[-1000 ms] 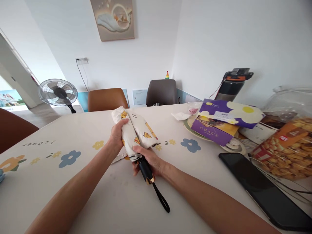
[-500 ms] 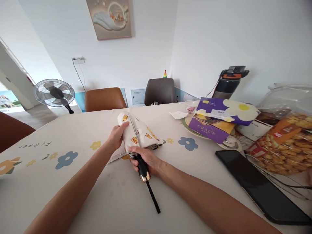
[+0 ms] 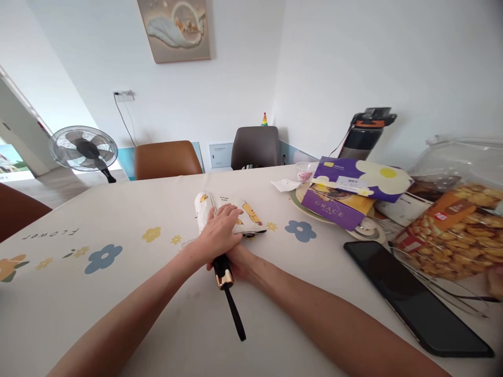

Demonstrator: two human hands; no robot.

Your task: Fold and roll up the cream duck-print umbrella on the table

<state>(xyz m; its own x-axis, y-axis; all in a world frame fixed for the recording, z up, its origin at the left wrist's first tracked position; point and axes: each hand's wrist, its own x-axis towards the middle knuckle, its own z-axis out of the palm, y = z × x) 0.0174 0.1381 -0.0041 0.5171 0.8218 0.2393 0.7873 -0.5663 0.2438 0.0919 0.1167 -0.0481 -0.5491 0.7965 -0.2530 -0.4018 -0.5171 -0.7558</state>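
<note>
Head view shows left hand [image 3: 220, 231] spread on the umbrella [image 3: 250, 212], right hand [image 3: 241, 260] gripping its handle [image 3: 222, 271], snacks [image 3: 467, 233] in a clear container [image 3: 469, 157].

We see a pale surface [image 3: 176, 324] printed with blue, yellow and orange flowers and the word "Flower", upside down to us. To our right we have a black phone [image 3: 416, 298] lying flat, thin wire-like strands [image 3: 436, 285] beside it and a clear container of snacks [image 3: 456, 235] near them. Farther back we find a partly covered plate [image 3: 300, 208], with a white paper [image 3: 285, 185] and a small clear cup [image 3: 304, 173] near it. We cannot tell how much of the umbrella [image 3: 249, 217] touches the surface
</note>
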